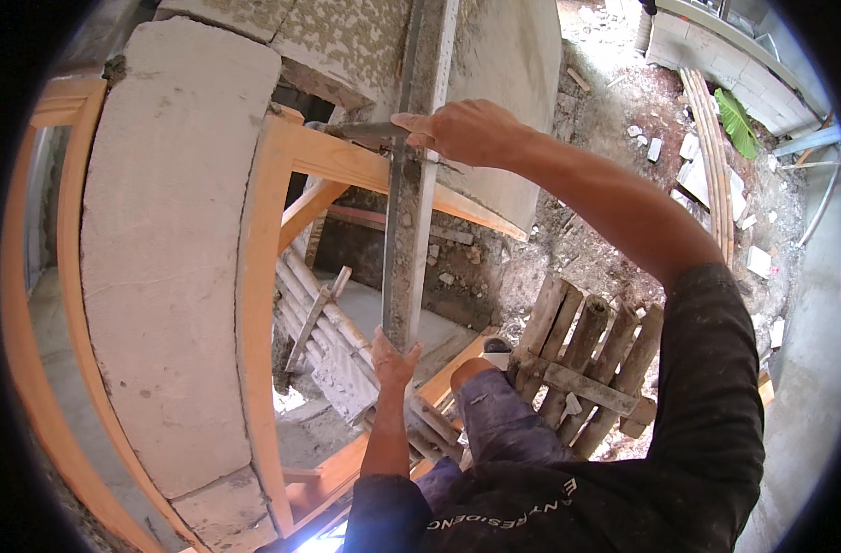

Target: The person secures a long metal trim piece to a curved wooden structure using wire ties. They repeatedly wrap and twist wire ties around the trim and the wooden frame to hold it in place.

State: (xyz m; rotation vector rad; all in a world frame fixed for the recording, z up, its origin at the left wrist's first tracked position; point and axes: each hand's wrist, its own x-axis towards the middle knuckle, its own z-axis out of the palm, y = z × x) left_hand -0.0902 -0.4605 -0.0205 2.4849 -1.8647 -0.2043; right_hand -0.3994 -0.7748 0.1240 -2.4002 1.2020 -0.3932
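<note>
A long metal straightedge point(404, 235), smeared with grey mortar, stands in front of a wooden frame point(337, 157) and runs up past the top of the view. My left hand point(395, 361) grips its lower end, thumb and fingers on either side. Higher up, my right hand point(471, 132) is closed beside the bar, a finger reaching across it. From under those fingers a narrow dark grey tool point(365, 131) sticks out to the left, over the frame's top rail; its kind is unclear. Rough mortar point(347, 41) coats the wall behind the bar.
A pale block wall section point(176, 249) stands at left, with another wooden frame point(70, 240) beyond it. Tied wooden poles point(591, 359) form a platform by my legs. Rubble, long poles point(713, 166) and a green leaf point(736, 124) lie on the ground at right.
</note>
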